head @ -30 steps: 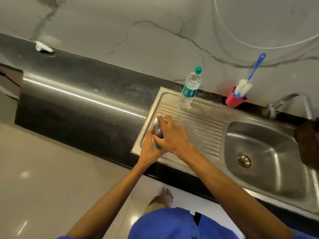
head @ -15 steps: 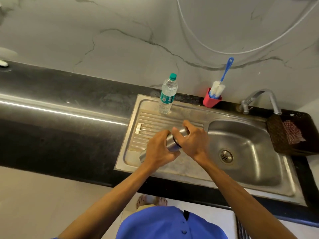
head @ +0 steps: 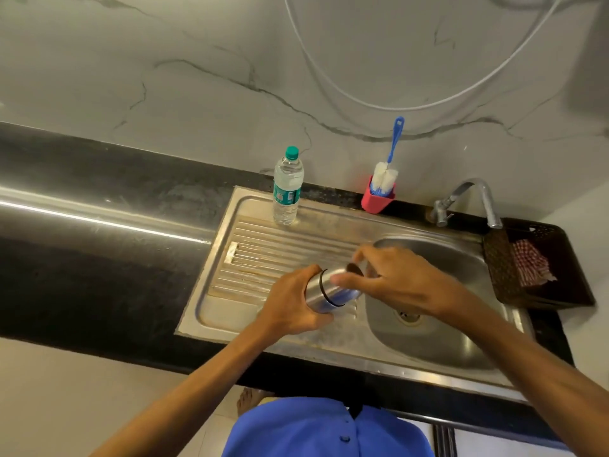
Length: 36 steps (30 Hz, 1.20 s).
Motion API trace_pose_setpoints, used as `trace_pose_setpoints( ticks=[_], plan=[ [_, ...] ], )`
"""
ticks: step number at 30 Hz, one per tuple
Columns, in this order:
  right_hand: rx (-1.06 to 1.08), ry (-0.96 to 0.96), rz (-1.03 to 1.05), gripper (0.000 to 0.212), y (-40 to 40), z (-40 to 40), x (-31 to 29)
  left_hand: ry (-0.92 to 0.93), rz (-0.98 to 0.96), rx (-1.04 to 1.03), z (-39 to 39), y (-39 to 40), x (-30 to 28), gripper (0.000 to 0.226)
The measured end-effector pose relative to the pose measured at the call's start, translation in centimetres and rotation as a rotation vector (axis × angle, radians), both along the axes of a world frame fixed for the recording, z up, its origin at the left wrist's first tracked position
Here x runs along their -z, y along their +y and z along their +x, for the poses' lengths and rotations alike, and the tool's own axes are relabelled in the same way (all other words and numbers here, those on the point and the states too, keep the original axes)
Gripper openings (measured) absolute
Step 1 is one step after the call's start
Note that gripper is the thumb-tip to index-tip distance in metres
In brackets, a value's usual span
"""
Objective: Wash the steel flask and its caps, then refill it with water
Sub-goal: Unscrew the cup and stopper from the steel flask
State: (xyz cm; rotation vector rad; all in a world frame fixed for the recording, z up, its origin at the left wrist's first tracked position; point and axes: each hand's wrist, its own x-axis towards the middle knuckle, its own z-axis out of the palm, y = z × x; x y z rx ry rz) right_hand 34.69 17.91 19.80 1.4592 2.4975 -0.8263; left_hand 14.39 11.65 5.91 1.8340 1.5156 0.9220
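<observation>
The steel flask (head: 324, 291) lies tilted, its top pointing right toward the sink basin (head: 438, 328), held above the drainboard's right end. My left hand (head: 293, 306) grips its lower body from below. My right hand (head: 392, 282) has thumb and fingers curled round the flask's cap end (head: 354, 268), hiding most of the cap. A black ring runs round the flask near the middle. A clear plastic water bottle (head: 287, 188) with a green cap stands at the back of the drainboard.
A blue-handled bottle brush (head: 387, 166) stands in a red holder (head: 376, 201) against the wall. The tap (head: 468, 199) arches over the basin's back right. A dark basket (head: 540, 265) with a checked cloth sits right of the sink. Black counter (head: 99, 232) stretches left.
Both hands lifted the flask off the drainboard and carried it right toward the basin, tilting it; my right hand stays on the cap end.
</observation>
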Motion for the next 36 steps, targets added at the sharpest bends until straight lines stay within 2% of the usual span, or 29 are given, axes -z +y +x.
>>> trace_pose_setpoints(
  ticks=[1, 2, 3, 5, 6, 7, 9, 10, 11, 12, 14, 15, 17, 18, 20, 21, 22, 24, 26, 28, 29, 32, 36],
  plan=[
    [-0.038, 0.008, 0.007, 0.067, 0.1, 0.4, 0.6, 0.023, 0.011, -0.019, 0.8, 0.0, 0.1, 0.049],
    [-0.105, 0.103, -0.027, 0.052, 0.2, 1.0, 0.8, 0.035, 0.015, -0.046, 1.4, 0.0, 0.3, 0.049],
    [-0.196, 0.208, -0.068, 0.050, 0.4, 1.7, 0.6, 0.037, 0.013, -0.080, 2.0, 0.0, 0.5, 0.049],
    [-0.269, 0.374, -0.140, 0.074, 0.8, 3.2, 0.3, 0.035, 0.023, -0.148, 2.9, -0.2, 0.9, 0.050],
    [-0.192, 0.387, -0.105, 0.078, 0.7, 3.6, 0.5, 0.040, 0.039, -0.178, 3.5, -0.3, 1.0, 0.051],
    [-0.088, 0.313, -0.025, 0.075, 0.6, 3.8, 0.8, 0.048, 0.052, -0.206, 4.1, -0.4, 1.1, 0.051],
    [-0.066, 0.017, 0.136, 0.067, 1.1, 3.7, 1.3, 0.068, 0.064, -0.254, 5.2, -0.3, 0.9, 0.052],
    [-0.105, 0.032, 0.098, 0.059, 1.6, 3.8, 1.7, 0.080, 0.065, -0.273, 5.6, -0.2, 0.9, 0.052],
    [-0.159, 0.133, -0.003, 0.047, 2.0, 3.9, 1.5, 0.087, 0.062, -0.289, 5.8, -0.1, 0.9, 0.054],
    [-0.232, 0.247, -0.073, 0.047, 2.5, 4.1, 1.2, 0.085, 0.057, -0.308, 5.9, 0.1, 0.9, 0.055],
    [-0.296, 0.415, -0.085, 0.067, 3.2, 4.6, 1.2, 0.073, 0.040, -0.339, 6.0, 0.2, 1.0, 0.055],
    [-0.205, 0.425, -0.038, 0.066, 3.0, 4.5, 1.1, 0.067, 0.034, -0.348, 6.1, 0.3, 0.9, 0.054],
    [-0.054, 0.245, 0.089, 0.056, 2.8, 3.5, 1.2, 0.056, 0.030, -0.357, 6.4, 0.4, 0.5, 0.053],
    [-0.071, 0.159, 0.115, 0.052, 2.9, 3.3, 1.4, 0.056, 0.029, -0.354, 6.4, 0.5, 0.5, 0.054],
    [-0.178, 0.207, 0.056, 0.036, 3.1, 3.3, 1.1, 0.055, 0.028, -0.356, 6.3, 0.3, 0.7, 0.057],
    [-0.233, 0.279, 0.028, 0.041, 3.5, 3.5, 0.9, 0.054, 0.027, -0.367, 6.2, 0.2, 0.7, 0.057],
    [-0.246, 0.338, -0.011, 0.055, 3.7, 3.9, 1.0, 0.053, 0.023, -0.379, 6.0, 0.1, 0.8, 0.057],
    [-0.102, 0.293, -0.083, 0.067, 3.4, 3.9, 1.2, 0.065, 0.024, -0.389, 5.7, 0.1, 0.8, 0.057],
    [-0.059, 0.155, -0.068, 0.057, 3.0, 3.2, 1.9, 0.096, 0.031, -0.365, 5.5, 0.0, 0.7, 0.058],
    [-0.155, 0.192, -0.059, 0.036, 2.9, 2.8, 2.0, 0.104, 0.036, -0.340, 5.1, -0.2, 0.9, 0.060],
    [-0.222, 0.227, -0.045, 0.035, 3.0, 2.7, 1.6, 0.100, 0.037, -0.334, 4.8, -0.3, 1.0, 0.058],
    [-0.362, 0.366, 0.014, 0.056, 3.4, 2.5, 1.3, 0.041, 0.016, -0.348, 3.6, -0.7, 1.2, 0.054],
    [-0.260, 0.546, 0.070, 0.073, 3.4, 1.6, 1.4, -0.108, -0.017, -0.426, 0.9, -1.5, 1.2, 0.054]
  ],
)
